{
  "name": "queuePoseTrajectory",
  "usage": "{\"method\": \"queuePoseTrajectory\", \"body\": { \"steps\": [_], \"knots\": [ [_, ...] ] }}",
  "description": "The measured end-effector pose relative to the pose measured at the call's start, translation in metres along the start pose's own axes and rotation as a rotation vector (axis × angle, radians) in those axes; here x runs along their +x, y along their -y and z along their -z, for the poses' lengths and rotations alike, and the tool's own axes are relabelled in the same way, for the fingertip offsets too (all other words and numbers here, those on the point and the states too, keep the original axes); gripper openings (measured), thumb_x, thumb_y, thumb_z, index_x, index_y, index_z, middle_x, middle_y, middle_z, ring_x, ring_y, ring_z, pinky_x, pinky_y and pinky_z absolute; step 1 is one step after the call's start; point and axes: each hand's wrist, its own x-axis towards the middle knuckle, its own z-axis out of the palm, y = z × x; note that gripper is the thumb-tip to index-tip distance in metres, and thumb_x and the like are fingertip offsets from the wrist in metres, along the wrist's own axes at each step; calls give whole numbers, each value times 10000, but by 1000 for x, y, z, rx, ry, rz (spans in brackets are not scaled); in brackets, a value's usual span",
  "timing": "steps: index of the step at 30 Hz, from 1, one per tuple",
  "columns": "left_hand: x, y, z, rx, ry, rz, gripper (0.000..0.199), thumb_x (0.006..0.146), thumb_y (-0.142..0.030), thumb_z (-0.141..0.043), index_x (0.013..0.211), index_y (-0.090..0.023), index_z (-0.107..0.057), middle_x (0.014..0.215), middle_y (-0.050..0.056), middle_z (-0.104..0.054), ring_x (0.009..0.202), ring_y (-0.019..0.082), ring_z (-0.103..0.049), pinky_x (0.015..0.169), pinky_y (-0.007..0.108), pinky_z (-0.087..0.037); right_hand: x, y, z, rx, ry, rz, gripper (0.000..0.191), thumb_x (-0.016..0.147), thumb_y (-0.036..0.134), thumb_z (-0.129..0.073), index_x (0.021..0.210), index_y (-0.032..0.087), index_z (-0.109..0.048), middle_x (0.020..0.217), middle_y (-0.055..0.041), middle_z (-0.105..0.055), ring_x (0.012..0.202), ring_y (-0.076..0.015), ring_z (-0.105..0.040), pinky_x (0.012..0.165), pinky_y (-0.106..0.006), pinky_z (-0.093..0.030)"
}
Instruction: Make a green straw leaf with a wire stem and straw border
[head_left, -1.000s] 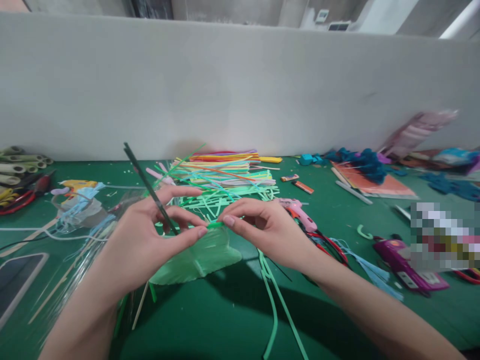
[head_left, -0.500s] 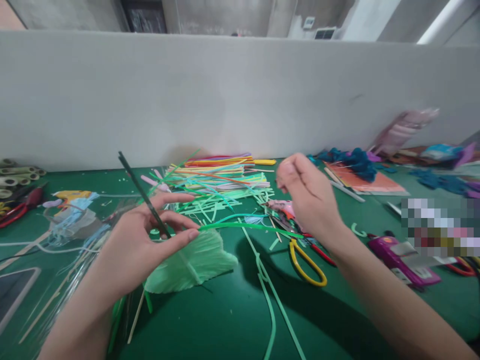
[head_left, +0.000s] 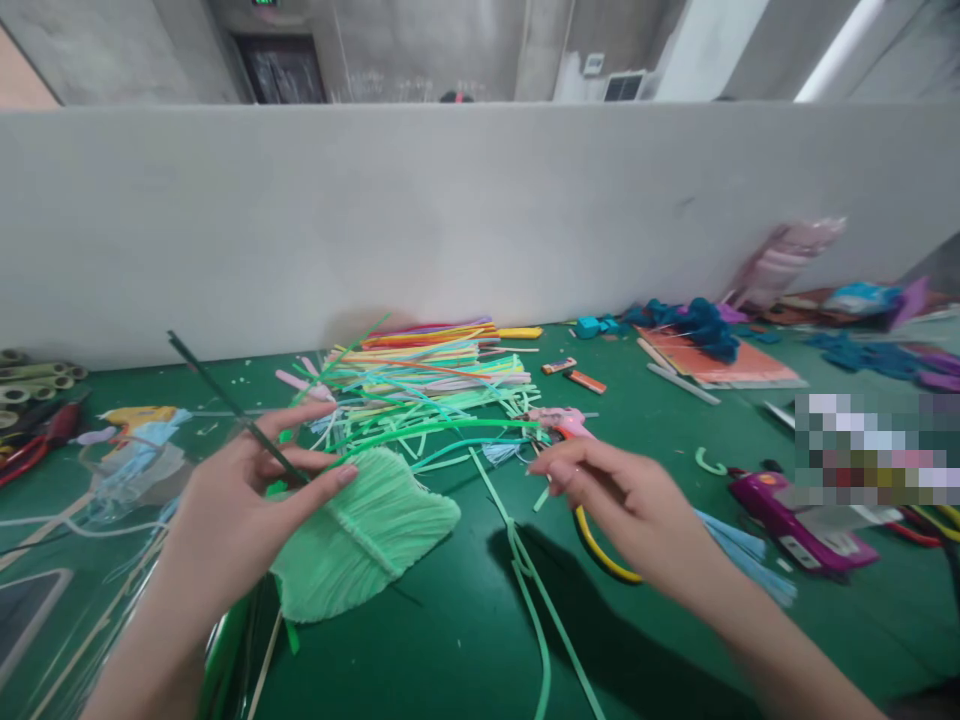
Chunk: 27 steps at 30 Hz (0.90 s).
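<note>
Left hand: At left of centre, the left hand (head_left: 244,500) pinches a bright green strip (head_left: 450,422) between thumb and finger, with a dark stick (head_left: 217,385) slanting through its fingers.
Green ribbed piece: The fuzzy, fan-shaped green ribbed piece (head_left: 409,520) sits just left of centre, below the left fingertips, its ridge roughly in line with the stick; whether the two join is hidden.
Right hand: Right of centre, the right hand (head_left: 622,500) has its fingers drawn narrow, just below the strip's far end; whether anything lies between them cannot be told.
Handling: A firm left pinch near the upper edge would likely steady the strip; guiding its far end gently should avoid a kink or crushed ribs.
Edges: A pale partition (head_left: 480,220) rises behind the bundle of coloured stems (head_left: 427,365); a pink glue gun (head_left: 561,420) and yellow handle (head_left: 598,550) crowd the right hand.
Room: The widest stretch of green tabletop (head_left: 420,660) shows at lower centre, bounded on the right by knotted pale stems (head_left: 513,535).
</note>
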Motion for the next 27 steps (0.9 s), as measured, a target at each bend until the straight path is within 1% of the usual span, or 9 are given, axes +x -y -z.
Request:
{"method": "queuePoseTrajectory", "body": {
  "steps": [2,4,8,14,18,20,23,25,27],
  "knots": [
    [-4,-5,-3,-22,-26,-25,606,716,-597,-743,1234,-315,-606,787,-5,-783,862,290,-754,763,395,-601,-3,15,-19,164,84,-22,200,929,338,-608,1082,265,-713,1002,-26,-733,791,-161,-661,672,-269,-519],
    [-9,-10,-7,-15,-63,-58,567,724,-580,-745,1214,-328,-608,753,-20,-772,875,291,-754,817,417,-598,-1,28,-38,312,51,-22,206,904,349,-650,1077,273,-732,1054,-37,-715,875,-174,-652,780,-304,-534],
    [-23,-17,-17,-9,-155,-69,521,741,-587,-729,1195,-359,-615,790,-14,-762,906,304,-745,855,474,-599,9,44,-69,447,-109,-40,176,835,352,-728,983,264,-763,1001,-35,-712,896,-189,-633,756,-314,-515],
    [-38,-19,-32,-16,-213,-97,264,798,-549,-701,923,-316,-696,1169,23,-721,1000,309,-699,971,573,-526,21,53,-82,514,-215,-66,91,809,306,-746,877,247,-761,944,-27,-704,874,-182,-624,727,-304,-476],
    [-41,-22,-35,17,-267,-115,228,817,-538,-686,858,-314,-698,1243,0,-681,1009,311,-697,945,556,-541,22,52,-87,478,-278,-48,90,793,311,-768,827,241,-722,947,-27,-670,911,-189,-614,710,-303,-464],
    [-42,-23,-34,25,-278,-114,217,819,-531,-687,853,-316,-694,1215,-7,-691,989,303,-706,925,533,-556,18,50,-89,416,-355,13,91,809,292,-761,814,238,-688,916,-22,-653,900,-188,-609,701,-304,-464],
    [-43,-25,-35,24,-278,-114,224,821,-521,-695,919,-319,-680,1232,-7,-691,983,293,-712,895,507,-572,16,49,-83,241,-469,228,71,852,214,-723,819,226,-661,867,-24,-653,878,-186,-611,761,-330,-477],
    [-43,-24,-36,20,-278,-119,286,821,-520,-699,1031,-330,-659,1200,-1,-711,1006,299,-711,886,500,-573,21,51,-70,65,-475,405,37,877,184,-697,870,219,-687,913,-45,-669,922,-197,-616,849,-364,-471],
    [-43,-22,-38,17,-280,-139,300,824,-517,-700,1051,-327,-656,1175,-3,-726,1012,295,-716,860,475,-583,34,55,-50,-130,-398,536,67,901,207,-678,945,225,-726,1057,-78,-661,1036,-224,-594,942,-409,-435]
  ]
}}
